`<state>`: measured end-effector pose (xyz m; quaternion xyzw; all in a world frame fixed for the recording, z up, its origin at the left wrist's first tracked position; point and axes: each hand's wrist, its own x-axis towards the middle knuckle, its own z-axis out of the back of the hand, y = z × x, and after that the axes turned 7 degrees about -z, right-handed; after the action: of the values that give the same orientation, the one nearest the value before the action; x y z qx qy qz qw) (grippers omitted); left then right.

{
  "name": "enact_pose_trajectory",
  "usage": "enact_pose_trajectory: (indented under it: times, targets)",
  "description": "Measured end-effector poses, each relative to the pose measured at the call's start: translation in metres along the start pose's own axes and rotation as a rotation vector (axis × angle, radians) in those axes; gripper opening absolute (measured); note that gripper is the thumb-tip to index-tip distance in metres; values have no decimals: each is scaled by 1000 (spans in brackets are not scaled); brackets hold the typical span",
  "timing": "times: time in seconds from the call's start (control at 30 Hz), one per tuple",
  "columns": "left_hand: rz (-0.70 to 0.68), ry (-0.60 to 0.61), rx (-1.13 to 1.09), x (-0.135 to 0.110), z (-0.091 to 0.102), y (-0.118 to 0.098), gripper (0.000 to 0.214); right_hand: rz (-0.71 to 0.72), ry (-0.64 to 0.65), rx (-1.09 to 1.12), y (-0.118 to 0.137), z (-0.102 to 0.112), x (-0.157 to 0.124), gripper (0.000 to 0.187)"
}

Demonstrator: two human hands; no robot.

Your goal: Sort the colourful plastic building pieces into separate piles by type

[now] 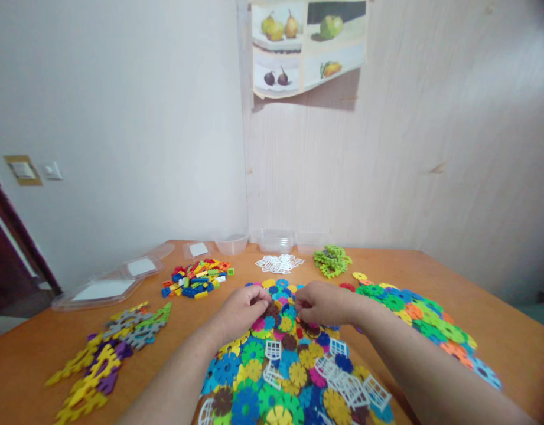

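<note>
A broad pile of colourful notched plastic discs (pixel 253 370) spreads over the table's near middle. At its far part, my left hand (pixel 245 307) is closed, thumb and index finger brought together beside a brown disc (pixel 272 311). My right hand (pixel 320 303) faces it across a small gap, fingers curled down onto the discs. Whatever either hand pinches is too small or hidden to name. White lattice window pieces (pixel 273 350) lie on the discs between my forearms, with more white window pieces (pixel 342 383) towards the right.
Mixed building bricks (pixel 198 278) lie left, before yellow, grey and purple interlocking pieces (pixel 101 360). Behind my hands are small white pieces (pixel 279 264) and green pieces (pixel 331 261). More discs (pixel 424 319) lie right. Clear plastic tubs (pixel 276 241) and lids (pixel 106 290) line the table's back and left.
</note>
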<state>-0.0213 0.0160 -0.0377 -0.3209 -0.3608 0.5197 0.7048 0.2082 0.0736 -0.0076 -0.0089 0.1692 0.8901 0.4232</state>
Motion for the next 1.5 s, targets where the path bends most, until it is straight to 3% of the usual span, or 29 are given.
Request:
enact_pose_trajectory:
  times: [0.33, 0.4, 0.6, 0.77, 0.93, 1.17, 1.33, 1.5]
  targets:
    - [10, -4, -7, 0, -1, -2, 23, 27, -67, 175, -24, -12, 13, 10]
    - [19, -3, -12, 0, -1, -4, 23, 11, -47, 191, -25, -10, 12, 7]
    - [9, -7, -18, -1, -1, -1, 22, -40, 119, 193, -21, -7, 7, 29]
    - [-6, -17, 5, -1, -2, 1, 22, -38, 145, 214, -20, -9, 7, 15]
    - [-76, -76, -39, -1, -7, -2, 25, -7, -25, 422, -2, -6, 5, 8]
    - [-69, -39, -289, -1, -13, -5, 25, 32, -184, 608, 30, -15, 6, 8]
    - [-15, -177, -379, 2, -10, -5, 23, 26, -168, 689, 34, -19, 10, 14]
    - [121, -596, -465, 9, 21, 15, 21, 33, -205, 713, 21, -17, 15, 23]
